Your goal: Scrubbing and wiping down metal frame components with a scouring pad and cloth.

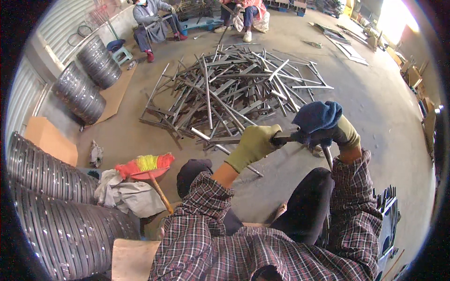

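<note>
Standing at the near left, the coils [70, 234] appear untouched by this work. To the right and farther off lies a loose heap [207, 98] of metal frames; whether they are finished or waiting, I cannot tell. One bar [287, 137] is up between the hands, right of centre, and its handling looks under way rather than complete. More parts [388, 220] stand at the near right, their stage also unclear.

The left hand [255, 145], gloved, is closed around the bar, its forearm slanting far and right. The right hand [346, 133], gloved too, grips a blue cloth [318, 116] bunched over the bar's right part; its forearm reaches far, beyond the right knee [307, 201], and the fingertips are hidden.
</note>
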`<move>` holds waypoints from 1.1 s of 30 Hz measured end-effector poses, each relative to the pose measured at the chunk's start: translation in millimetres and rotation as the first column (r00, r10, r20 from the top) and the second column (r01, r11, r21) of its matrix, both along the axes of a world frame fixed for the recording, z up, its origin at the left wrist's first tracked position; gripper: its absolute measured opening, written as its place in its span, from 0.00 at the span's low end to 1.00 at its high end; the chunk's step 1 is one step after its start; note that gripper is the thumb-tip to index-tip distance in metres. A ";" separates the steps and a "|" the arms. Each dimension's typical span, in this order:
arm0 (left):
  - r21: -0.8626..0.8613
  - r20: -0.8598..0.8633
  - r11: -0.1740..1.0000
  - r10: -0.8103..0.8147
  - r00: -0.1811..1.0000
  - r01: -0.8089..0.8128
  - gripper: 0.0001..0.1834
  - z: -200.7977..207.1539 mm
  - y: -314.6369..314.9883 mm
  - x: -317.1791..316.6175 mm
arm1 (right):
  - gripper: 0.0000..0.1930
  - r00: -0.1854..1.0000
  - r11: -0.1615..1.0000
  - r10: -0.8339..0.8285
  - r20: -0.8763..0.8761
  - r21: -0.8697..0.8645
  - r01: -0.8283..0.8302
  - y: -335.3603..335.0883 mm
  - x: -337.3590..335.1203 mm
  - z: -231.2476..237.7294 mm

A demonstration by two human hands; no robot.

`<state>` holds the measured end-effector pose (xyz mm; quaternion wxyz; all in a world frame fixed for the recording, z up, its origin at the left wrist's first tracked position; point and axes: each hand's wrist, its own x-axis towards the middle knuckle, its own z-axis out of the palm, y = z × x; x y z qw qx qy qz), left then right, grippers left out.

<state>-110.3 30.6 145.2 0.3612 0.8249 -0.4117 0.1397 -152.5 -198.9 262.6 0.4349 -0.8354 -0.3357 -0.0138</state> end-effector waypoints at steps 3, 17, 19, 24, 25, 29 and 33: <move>-0.024 0.003 0.998 -0.050 0.999 0.050 0.14 1.9 -6.3 -1.3 | 0.23 0.974 0.997 0.026 -0.225 0.071 -0.011 -18.8 0.4 6.8; -0.005 -0.082 0.997 0.081 0.993 -0.082 0.16 2.2 7.8 10.7 | 0.28 0.667 0.819 -0.492 0.560 0.037 0.573 74.3 7.4 22.0; 0.013 -0.076 0.995 0.103 0.992 -0.102 0.15 -0.1 10.4 10.8 | 0.22 0.861 0.915 -0.388 0.329 0.028 0.402 66.8 15.2 26.6; -0.019 -0.037 0.996 0.087 0.996 -0.088 0.15 -5.2 13.4 10.7 | 0.20 0.963 0.980 -0.185 -0.196 0.033 0.195 26.6 39.9 30.7; -0.012 -0.036 0.995 0.094 0.995 -0.095 0.15 -5.5 15.7 9.3 | 0.19 0.966 0.978 -0.071 -0.248 0.172 0.116 27.4 44.2 27.3; -0.003 -0.060 0.995 0.099 0.993 -0.099 0.16 -4.6 13.7 8.4 | 0.18 0.871 0.935 0.033 -0.490 0.323 0.146 31.2 41.9 33.8; -0.038 -0.065 0.996 0.079 0.995 -0.082 0.15 -5.7 22.9 9.3 | 0.15 0.985 0.963 -0.174 -0.011 0.207 0.173 61.4 25.8 28.3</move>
